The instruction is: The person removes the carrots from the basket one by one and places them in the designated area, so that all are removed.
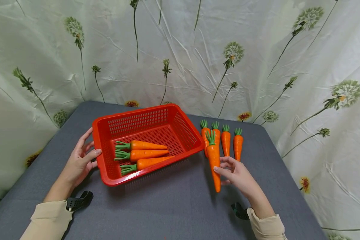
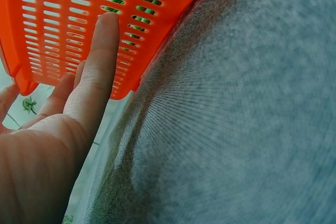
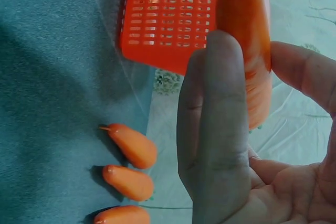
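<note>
A red perforated plastic basket (image 1: 138,112) stands left of centre, and three carrots (image 1: 148,153) with green tops lie in it side by side. My left hand (image 1: 79,163) holds its left end, thumb on the rim and fingers along the outer wall (image 2: 68,30). My right hand (image 1: 237,175) pinches a carrot (image 1: 213,155) between thumb and fingers, right of the basket. That carrot's green top points away from me, its tip towards me. Behind it lie several more carrots (image 1: 238,146) in a row; the held one partly hides some of them.
Under everything is a table with a dark grey cloth (image 1: 174,206). A pale curtain with printed dandelions (image 1: 192,66) hangs along its back and sides. Black straps (image 1: 79,200) show at both wrists, by the beige sleeves (image 1: 49,218).
</note>
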Available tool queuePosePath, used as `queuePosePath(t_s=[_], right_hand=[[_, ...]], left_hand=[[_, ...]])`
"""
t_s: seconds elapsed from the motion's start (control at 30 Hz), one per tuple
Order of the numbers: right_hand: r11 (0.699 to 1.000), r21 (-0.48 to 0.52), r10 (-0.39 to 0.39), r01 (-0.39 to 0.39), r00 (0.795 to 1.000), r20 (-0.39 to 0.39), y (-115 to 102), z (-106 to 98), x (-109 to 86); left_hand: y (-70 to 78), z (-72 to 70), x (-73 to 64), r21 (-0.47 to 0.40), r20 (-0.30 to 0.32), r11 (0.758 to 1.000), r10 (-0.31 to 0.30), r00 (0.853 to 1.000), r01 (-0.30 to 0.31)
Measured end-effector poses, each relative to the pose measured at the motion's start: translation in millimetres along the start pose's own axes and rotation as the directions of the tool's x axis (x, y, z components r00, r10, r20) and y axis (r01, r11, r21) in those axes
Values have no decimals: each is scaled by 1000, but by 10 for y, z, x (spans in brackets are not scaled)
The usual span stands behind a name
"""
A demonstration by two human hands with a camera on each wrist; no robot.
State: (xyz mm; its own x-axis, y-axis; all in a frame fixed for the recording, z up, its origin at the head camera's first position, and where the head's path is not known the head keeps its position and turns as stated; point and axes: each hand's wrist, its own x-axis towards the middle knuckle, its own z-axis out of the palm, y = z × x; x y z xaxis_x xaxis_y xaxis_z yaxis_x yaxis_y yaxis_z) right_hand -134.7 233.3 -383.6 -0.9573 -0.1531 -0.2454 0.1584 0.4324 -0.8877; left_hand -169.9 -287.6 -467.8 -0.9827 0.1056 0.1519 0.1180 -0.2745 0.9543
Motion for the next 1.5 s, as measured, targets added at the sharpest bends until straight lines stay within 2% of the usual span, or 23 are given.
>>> queuePosePath(t_s=[0.63,1.0,1.5], right_hand=[[992,46,123,-121,991,-50,251,43,-197],[988,62,140,-140,990,1,373,109,-267],[984,69,161,-165,986,48,476,174,-254]], left_hand=[[1,-6,10,7,1,1000,11,1000,-11],[-2,-13,-3,-6,13,1000,21,1000,-21],[-2,1,-5,6,8,1000,15,1000,-15]])
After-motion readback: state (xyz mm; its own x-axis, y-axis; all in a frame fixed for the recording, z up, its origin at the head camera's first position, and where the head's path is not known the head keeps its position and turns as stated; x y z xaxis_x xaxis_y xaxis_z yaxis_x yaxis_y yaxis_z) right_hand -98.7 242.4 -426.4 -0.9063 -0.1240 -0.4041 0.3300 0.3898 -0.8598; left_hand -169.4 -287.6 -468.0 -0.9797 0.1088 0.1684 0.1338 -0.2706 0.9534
